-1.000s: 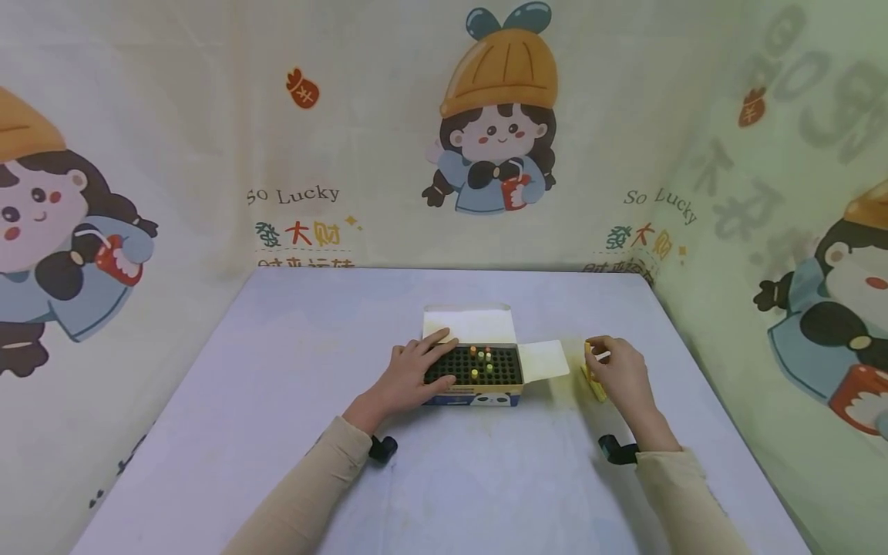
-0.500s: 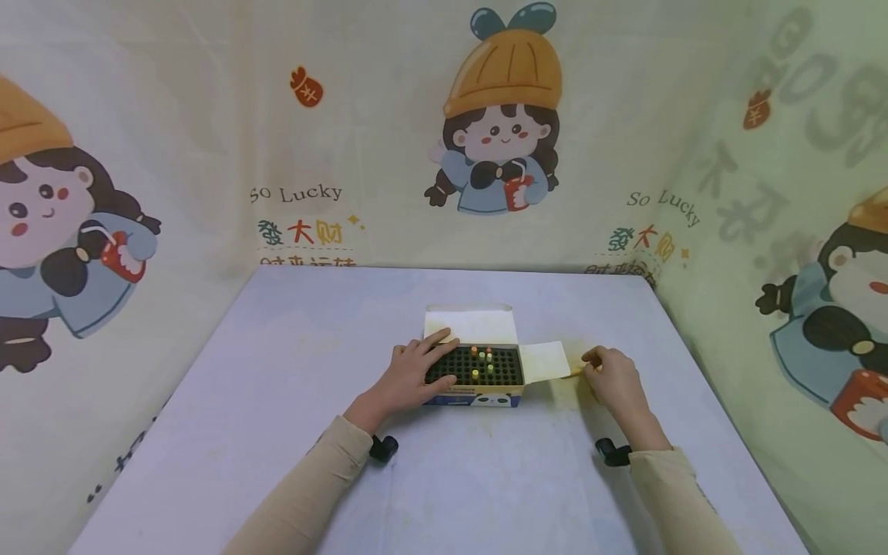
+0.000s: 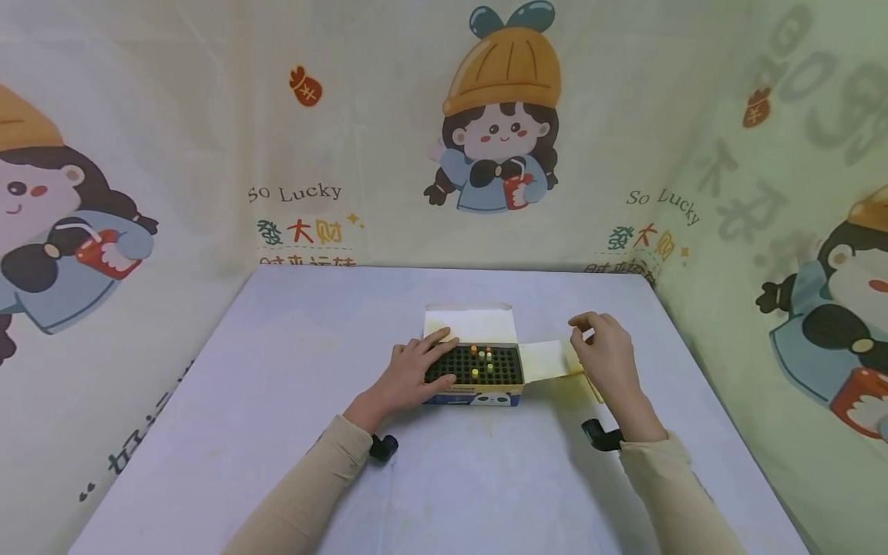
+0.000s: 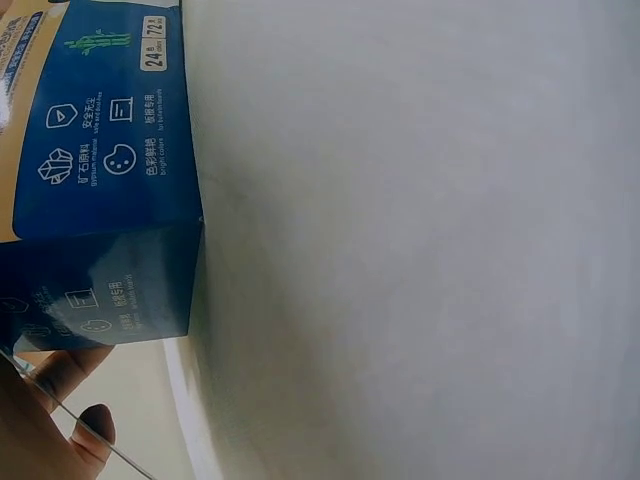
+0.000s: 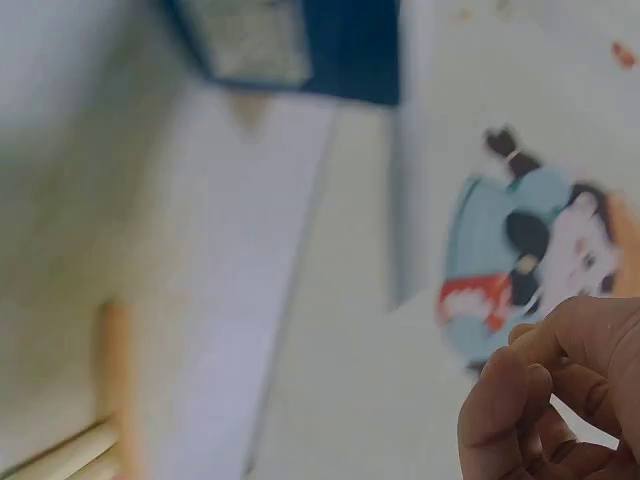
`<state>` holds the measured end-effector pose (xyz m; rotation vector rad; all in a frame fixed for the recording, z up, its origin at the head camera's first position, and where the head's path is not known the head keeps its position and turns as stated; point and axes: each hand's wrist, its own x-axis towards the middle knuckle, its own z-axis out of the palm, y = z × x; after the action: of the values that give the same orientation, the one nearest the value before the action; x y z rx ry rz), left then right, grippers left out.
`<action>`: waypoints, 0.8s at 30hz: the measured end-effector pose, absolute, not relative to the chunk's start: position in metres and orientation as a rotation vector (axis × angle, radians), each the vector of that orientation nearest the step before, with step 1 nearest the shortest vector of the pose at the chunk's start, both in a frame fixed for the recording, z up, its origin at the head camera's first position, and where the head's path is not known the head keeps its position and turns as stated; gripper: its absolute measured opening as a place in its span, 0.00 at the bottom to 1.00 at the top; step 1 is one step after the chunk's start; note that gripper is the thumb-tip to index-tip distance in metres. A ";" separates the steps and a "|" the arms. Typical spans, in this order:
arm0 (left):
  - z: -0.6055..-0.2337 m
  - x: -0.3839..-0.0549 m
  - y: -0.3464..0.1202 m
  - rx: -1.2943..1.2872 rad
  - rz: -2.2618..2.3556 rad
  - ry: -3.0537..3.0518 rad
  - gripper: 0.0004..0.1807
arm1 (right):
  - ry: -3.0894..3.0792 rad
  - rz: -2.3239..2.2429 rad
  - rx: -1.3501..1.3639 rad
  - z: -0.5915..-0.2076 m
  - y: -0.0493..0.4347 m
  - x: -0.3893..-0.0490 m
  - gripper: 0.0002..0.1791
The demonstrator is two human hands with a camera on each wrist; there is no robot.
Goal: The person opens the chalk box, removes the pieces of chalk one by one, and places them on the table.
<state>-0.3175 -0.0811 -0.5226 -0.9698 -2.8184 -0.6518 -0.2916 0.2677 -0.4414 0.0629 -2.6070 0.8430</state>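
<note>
A blue and yellow chalk box [image 3: 479, 399] lies on the table, its lid flap raised behind. Several coloured chalk ends [image 3: 475, 374] show in the dark grid of holes on top. My left hand [image 3: 409, 374] rests on the box's left end, fingers spread over it, thumb by the front edge. To the right of the box my right hand [image 3: 610, 354] hovers with thumb and index finger bent, nothing visible between them. Beneath it lie sticks of chalk, an orange one [image 5: 118, 385] crosswise beside yellow ones [image 5: 75, 450].
A white side flap [image 3: 544, 361] sticks out from the box's right side. Printed cloth walls [image 3: 388, 154] enclose the white table [image 3: 333, 308] at the back and both sides. Each wrist carries a small black camera [image 3: 383, 449].
My right hand laid a stick of chalk down by the side flap, then rose and moved slightly left, away from it. The left hand and the box stay in place.
</note>
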 end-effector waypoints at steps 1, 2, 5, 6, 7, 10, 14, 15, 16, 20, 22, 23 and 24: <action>-0.522 -0.317 -0.081 -0.969 -0.650 -2.818 0.38 | -2.594 0.839 0.088 -0.437 0.260 -0.291 0.10; -0.522 -0.317 -0.081 -0.968 -0.649 -2.818 0.38 | -2.586 0.832 0.114 -0.433 0.253 -0.291 0.09; -0.522 -0.317 -0.081 -0.968 -0.638 -2.818 0.38 | -2.583 0.804 0.195 -0.423 0.233 -0.292 0.09; -0.521 -0.317 -0.081 -0.970 -0.637 -2.820 0.38 | -2.592 0.798 0.217 -0.421 0.227 -0.292 0.09; -0.521 -0.317 -0.080 -0.973 -0.631 -2.822 0.38 | -2.605 0.793 0.238 -0.419 0.221 -0.292 0.09; -0.521 -0.316 -0.080 -0.975 -0.627 -2.825 0.38 | -2.669 0.802 0.298 -0.418 0.205 -0.291 0.09; -0.521 -0.314 -0.080 -0.963 -0.637 -2.825 0.38 | -2.782 0.800 0.378 -0.424 0.187 -0.290 0.09; -0.521 -0.314 -0.080 -0.960 -0.636 -2.827 0.38 | -2.810 0.797 0.399 -0.427 0.184 -0.289 0.08; -0.520 -0.314 -0.080 -0.958 -0.633 -2.828 0.38 | -2.842 0.792 0.414 -0.430 0.181 -0.289 0.08; -0.520 -0.315 -0.080 -0.953 -0.634 -2.839 0.38 | -2.954 0.768 0.454 -0.442 0.172 -0.288 0.07; -0.520 -0.315 -0.080 -0.950 -0.638 -2.842 0.38 | -3.004 0.770 0.466 -0.447 0.169 -0.288 0.08; -0.520 -0.315 -0.080 -0.947 -0.640 -2.845 0.38 | -3.020 0.768 0.475 -0.449 0.168 -0.289 0.09; -0.520 -0.315 -0.080 -0.945 -0.639 -2.849 0.38 | -3.032 0.765 0.487 -0.451 0.167 -0.289 0.09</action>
<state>-0.3151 -0.0795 -0.5202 -0.9447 -2.8487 -0.6392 -0.2888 0.1675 -0.4511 0.4871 -3.0319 0.7645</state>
